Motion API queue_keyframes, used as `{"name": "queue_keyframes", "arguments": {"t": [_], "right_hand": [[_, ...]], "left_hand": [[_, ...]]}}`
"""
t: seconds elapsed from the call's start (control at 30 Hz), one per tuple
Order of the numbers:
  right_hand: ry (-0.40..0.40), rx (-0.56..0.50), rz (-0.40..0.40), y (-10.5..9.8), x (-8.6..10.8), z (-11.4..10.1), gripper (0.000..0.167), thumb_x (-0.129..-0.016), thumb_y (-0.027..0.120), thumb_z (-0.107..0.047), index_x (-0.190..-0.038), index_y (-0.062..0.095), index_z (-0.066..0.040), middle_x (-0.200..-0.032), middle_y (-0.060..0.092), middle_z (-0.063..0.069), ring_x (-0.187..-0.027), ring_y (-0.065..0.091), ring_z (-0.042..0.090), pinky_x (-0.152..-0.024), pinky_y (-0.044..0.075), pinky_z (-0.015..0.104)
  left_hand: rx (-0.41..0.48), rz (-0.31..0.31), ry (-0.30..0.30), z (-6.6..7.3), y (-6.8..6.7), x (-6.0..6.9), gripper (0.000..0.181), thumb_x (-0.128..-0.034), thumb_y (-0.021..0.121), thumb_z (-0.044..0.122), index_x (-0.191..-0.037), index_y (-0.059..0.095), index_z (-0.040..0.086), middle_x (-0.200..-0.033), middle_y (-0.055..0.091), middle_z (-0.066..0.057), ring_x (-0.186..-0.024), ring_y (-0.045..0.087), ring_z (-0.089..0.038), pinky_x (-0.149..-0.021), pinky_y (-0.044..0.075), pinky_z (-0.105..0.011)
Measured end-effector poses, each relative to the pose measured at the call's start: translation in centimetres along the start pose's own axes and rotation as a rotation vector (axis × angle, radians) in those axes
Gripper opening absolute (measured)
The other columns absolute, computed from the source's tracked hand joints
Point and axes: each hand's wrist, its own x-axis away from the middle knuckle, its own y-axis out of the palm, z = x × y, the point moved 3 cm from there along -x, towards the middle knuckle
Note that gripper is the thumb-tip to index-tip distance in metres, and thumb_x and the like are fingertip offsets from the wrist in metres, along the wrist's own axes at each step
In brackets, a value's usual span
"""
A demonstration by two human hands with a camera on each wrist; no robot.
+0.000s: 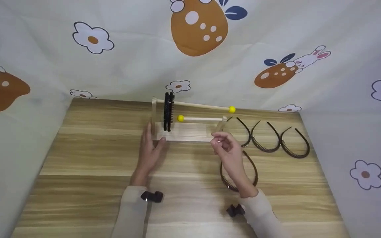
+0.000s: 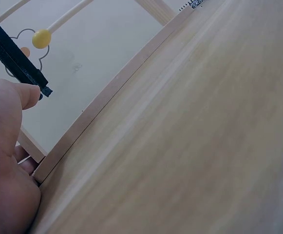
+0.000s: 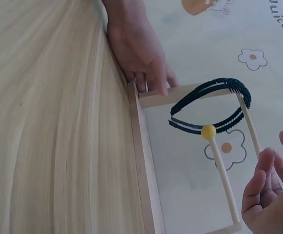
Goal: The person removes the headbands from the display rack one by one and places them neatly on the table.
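Note:
A wooden rack (image 1: 184, 134) with two yellow-tipped rods stands in front of the person. Two black toothed headbands (image 1: 168, 111) hang side by side from the upper rod (image 1: 200, 105), near its left end. My left hand (image 1: 149, 153) holds the rack's left end, fingers along the outside of the post and thumb by the front edge. Beside the right post (image 1: 221, 125), my right hand (image 1: 228, 150) hovers with loosely bent fingers. Nothing shows between its thumb and fingertips (image 3: 266, 158). A yellow ball (image 3: 208, 132) caps the lower rod (image 3: 224, 178).
Several dark headbands lie on the wood-grain table (image 1: 94, 191) at the right, including one at the far right (image 1: 304, 142), one beside it (image 1: 270, 150) and one under the right forearm (image 1: 256, 172). A printed cloth (image 1: 127, 66) hangs behind and around the table.

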Motion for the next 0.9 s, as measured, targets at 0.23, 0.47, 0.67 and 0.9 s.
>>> {"name": "queue_keyframes", "arguments": {"t": [0.23,0.47,0.67,0.9], "right_hand": [[0.098,-0.052,0.027,1.7,-0.8,0.6,0.022,-0.102,0.073,0.001,-0.122,0.071,0.007,-0.097,0.07,0.004,-0.072,0.059,0.014,-0.063,0.052,0.02],[0.109,-0.092,0.025,3.1,-1.6,1.2,0.022,-0.101,0.075,-0.001,-0.121,0.072,0.008,-0.096,0.069,0.003,-0.073,0.059,0.012,-0.062,0.051,0.02],[0.101,-0.125,0.011,4.5,-2.2,1.2,0.022,-0.101,0.075,-0.003,-0.121,0.073,0.006,-0.097,0.069,0.003,-0.073,0.06,0.01,-0.064,0.052,0.02],[0.086,-0.156,-0.017,6.3,-2.9,0.5,0.024,-0.101,0.076,-0.002,-0.122,0.072,0.009,-0.098,0.07,0.002,-0.071,0.06,0.009,-0.062,0.051,0.019]], "left_hand": [[0.015,0.004,0.036,0.1,0.0,-0.1,0.085,-0.1127,0.065,0.028,-0.179,0.014,0.014,-0.183,0.016,-0.023,-0.162,0.028,-0.051,-0.129,0.019,-0.079],[0.016,0.007,0.043,0.2,0.0,-0.1,0.085,-0.1121,0.066,0.027,-0.178,0.015,0.012,-0.181,0.02,-0.023,-0.16,0.031,-0.051,-0.128,0.02,-0.08],[-0.001,0.009,0.036,0.1,0.0,-0.2,0.085,-0.1121,0.066,0.028,-0.178,0.015,0.011,-0.183,0.017,-0.022,-0.162,0.027,-0.051,-0.129,0.019,-0.079],[0.01,0.011,0.05,0.1,0.0,-0.2,0.085,-0.1117,0.066,0.027,-0.179,0.016,0.013,-0.182,0.02,-0.023,-0.162,0.029,-0.051,-0.129,0.02,-0.079]]}}
